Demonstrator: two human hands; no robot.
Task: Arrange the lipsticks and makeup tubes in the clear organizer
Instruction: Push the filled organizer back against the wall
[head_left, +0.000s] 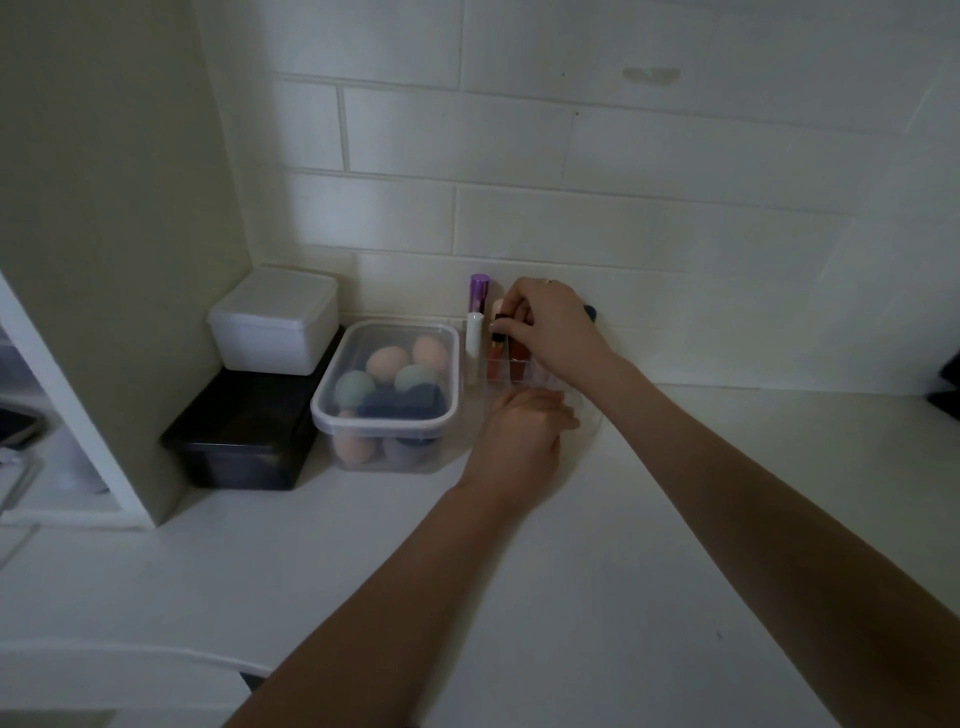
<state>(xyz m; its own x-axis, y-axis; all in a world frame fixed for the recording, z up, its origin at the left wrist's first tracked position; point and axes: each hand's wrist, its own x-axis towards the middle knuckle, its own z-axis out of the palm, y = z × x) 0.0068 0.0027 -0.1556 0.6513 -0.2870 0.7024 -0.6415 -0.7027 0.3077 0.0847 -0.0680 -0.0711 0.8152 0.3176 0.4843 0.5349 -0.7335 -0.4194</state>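
The clear organizer stands on the white counter against the tiled wall. A purple-capped tube and a white tube stand upright in its left side. Beside them are two reddish lip gloss tubes. My right hand pinches the black cap of the left gloss tube from above. My left hand rests against the organizer's front wall, fingers curled on it. A dark blue object peeks out behind my right hand; most of it is hidden.
A lidded clear tub of makeup sponges sits right beside the organizer on its left. Further left, a white lidded box is stacked on a black box. A cabinet side panel rises at the left.
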